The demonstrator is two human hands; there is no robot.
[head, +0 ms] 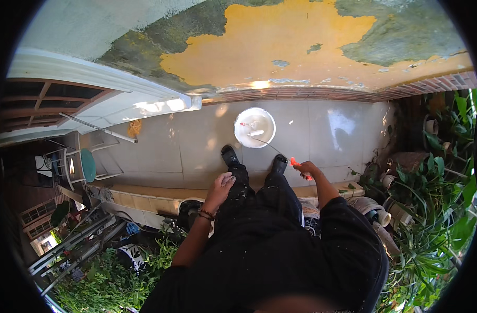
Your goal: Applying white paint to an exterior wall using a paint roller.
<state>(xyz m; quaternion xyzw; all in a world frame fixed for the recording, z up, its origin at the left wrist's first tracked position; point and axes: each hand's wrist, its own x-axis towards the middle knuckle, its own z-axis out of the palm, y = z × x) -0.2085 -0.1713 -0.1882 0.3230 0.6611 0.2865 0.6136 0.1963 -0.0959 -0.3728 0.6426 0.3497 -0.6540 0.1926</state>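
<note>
My right hand grips the orange-red handle of a small paint roller. Its thin metal rod slants down to a white roller sleeve inside a white bucket. Also in the bucket lies a small tool with a red part, too small to name surely. The bucket stands on the tiled floor just beyond my feet. My left hand hangs over my left thigh, fingers curled together, with nothing visible in it.
Ahead rises a wall with patchy yellow paint and a brick base strip. Leftward are a pole, a yellow-orange bundle and a green-seated chair. A low tiled ledge runs beside my legs. Pots and plants crowd the right.
</note>
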